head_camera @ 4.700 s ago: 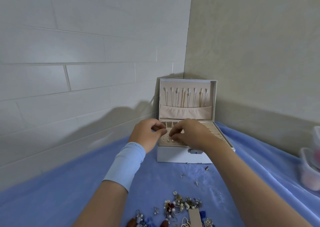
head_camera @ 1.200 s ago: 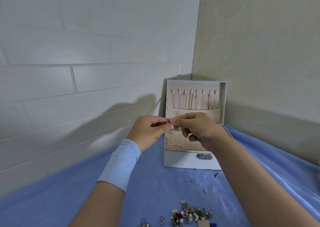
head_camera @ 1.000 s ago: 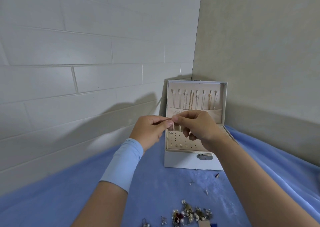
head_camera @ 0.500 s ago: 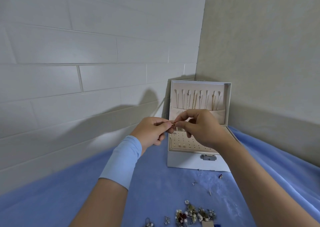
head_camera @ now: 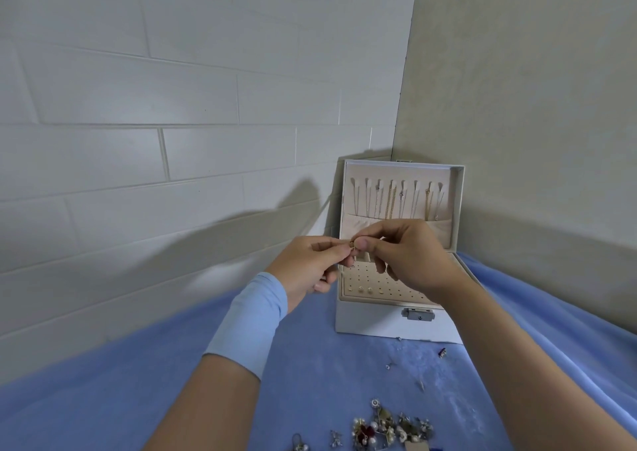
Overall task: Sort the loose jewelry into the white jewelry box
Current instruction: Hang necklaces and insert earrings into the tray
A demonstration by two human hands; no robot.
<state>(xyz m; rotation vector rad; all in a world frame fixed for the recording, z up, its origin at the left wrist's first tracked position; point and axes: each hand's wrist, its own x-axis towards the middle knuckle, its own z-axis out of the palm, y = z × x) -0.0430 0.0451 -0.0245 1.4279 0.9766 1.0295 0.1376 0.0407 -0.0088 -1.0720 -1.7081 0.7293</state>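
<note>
Now | left hand (head_camera: 306, 266), right hand (head_camera: 415, 257) pinch tiny gold stud (head_camera: 351, 244); white box (head_camera: 375, 323) open

A corner is formed by a white-painted brick wall (head_camera: 172, 106) and a beige plastered wall (head_camera: 524, 88). The surface is covered by a creased blue cloth (head_camera: 103, 402), and a grey shadow (head_camera: 220, 244) is cast across the bricks.

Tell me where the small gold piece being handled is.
Head view, just right of centre: the small gold piece is pinched between the left hand and right hand, held up near the left side of the open white jewelry box.
</note>
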